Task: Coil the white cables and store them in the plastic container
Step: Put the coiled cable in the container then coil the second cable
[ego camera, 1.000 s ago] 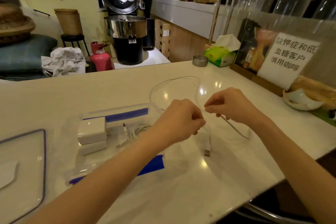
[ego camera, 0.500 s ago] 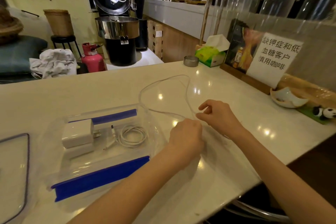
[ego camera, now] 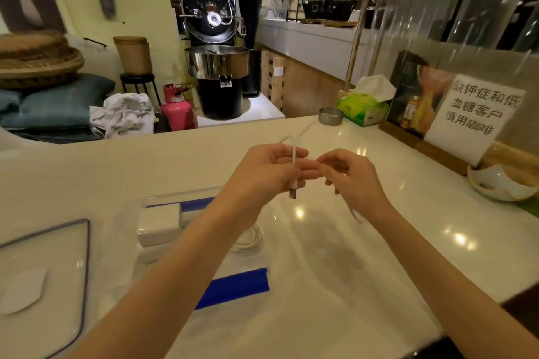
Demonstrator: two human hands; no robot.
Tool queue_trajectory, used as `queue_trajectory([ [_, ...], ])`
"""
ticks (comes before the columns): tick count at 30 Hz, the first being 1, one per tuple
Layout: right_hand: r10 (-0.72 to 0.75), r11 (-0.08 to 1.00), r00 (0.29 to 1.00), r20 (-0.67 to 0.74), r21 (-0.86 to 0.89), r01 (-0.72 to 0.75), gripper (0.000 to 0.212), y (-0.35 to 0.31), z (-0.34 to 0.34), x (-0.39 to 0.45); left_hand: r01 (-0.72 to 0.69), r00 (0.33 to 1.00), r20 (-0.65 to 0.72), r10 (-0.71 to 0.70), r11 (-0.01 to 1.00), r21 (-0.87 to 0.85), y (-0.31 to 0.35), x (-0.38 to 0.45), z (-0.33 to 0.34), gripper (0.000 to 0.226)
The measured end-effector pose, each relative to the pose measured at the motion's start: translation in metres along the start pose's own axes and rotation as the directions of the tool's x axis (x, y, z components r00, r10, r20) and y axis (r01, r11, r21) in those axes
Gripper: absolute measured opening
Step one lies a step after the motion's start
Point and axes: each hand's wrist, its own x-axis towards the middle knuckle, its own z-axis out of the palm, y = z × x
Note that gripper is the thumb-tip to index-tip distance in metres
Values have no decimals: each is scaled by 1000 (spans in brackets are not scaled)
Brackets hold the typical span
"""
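Cable: I see one white cable in my hands, lifted above the counter, with its end section upright and the plug pointing straight down; above my left hand it loops over and a blurred strand trails away toward the far edge.
Second cable: one more, already coiled, lies flat in the box, partly hidden by my left forearm.
Left hand: my left hand is closed around the upright section, plug hanging just below the fingers.
Right hand: my right hand is pinched shut on the same cable just beside the left; a short length hangs below it near the wrist.
Box: one clear plastic box with two blue clips sits on the counter below my left arm, open on top.
Chargers: two white blocks, as far as I can count, stacked at the box's left side.
Lid: one clear lid with a dark rim lies flat to the left of the box, apart from it.
Counter: white glossy counter with lamp glints.
Counter items: one round metal tin, one green tissue box, one printed sign and one small bowl along the right and far side.
Room: beyond the counter stand one black roaster, one pink gas bottle, one stool bearing a brown tub, and woven trays on cushions at the left.
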Motion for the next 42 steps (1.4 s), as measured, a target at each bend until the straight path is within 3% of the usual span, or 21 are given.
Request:
queue_trajectory([
  [3, -17, 1000, 999, 38, -19, 18, 8, -6, 15, 3, -23, 999, -25, 20, 990, -137, 11, -1, -26, 23],
  [6, -17, 967, 990, 143, -250, 53, 10, -7, 28, 5, -23, 1000, -25, 17, 958, -285, 15, -4, -49, 32],
  [11, 14, 769, 972, 233, -624, 139, 18, -11, 43, 15, 24, 1000, 3, -25, 900, -434, 14, -7, -73, 44],
  [13, -2, 664, 976, 217, -729, 163, 24, -15, 51, 21, 75, 997, 41, -64, 881, -467, 12, -8, -76, 45],
  [14, -46, 664, 982, 184, -728, 167, 28, -18, 54, 24, 98, 995, 57, -81, 875, -474, 11, -8, -78, 45],
  [16, -170, 802, 976, 139, -555, 219, 40, -27, 59, 27, 130, 991, 87, -100, 864, -487, 10, -8, -81, 44],
  [18, -251, 934, 944, 212, -203, 294, 44, -41, 63, 29, 159, 985, 134, -106, 848, -505, 10, -9, -82, 44],
  [21, -327, 939, 862, 387, 233, 252, 35, -56, 76, 29, 189, 977, 189, -103, 829, -527, 10, -12, -81, 44],
  [23, -326, 914, 862, 388, 361, 183, 26, -59, 85, 31, 195, 975, 199, -102, 824, -532, 7, -13, -80, 45],
  [27, -359, 889, 896, 260, 386, 244, 23, -67, 84, 36, 190, 976, 186, -109, 842, -504, 1, -14, -82, 44],
  [31, -452, 866, 847, 279, 363, 343, 38, -79, 81, 38, 159, 984, 153, -93, 844, -512, 2, -17, -79, 40],
  [34, -454, 847, 858, 240, 415, 332, 54, -83, 79, 38, 98, 994, 97, -55, 837, -538, 3, -16, -77, 30],
  [37, -425, 853, 869, 255, 435, 289, 46, -84, 79, 38, 42, 997, 73, 0, 820, -571, 5, -14, -77, 32],
  [40, -336, 926, 901, 274, 271, 263, 30, -87, 85, 34, -4, 995, 76, 60, 811, -584, 13, -9, -82, 32],
  [42, -325, 937, 885, 334, 239, 254, 34, -89, 86, 29, -31, 993, 77, 94, 807, -589, 21, -2, -89, 34],
])
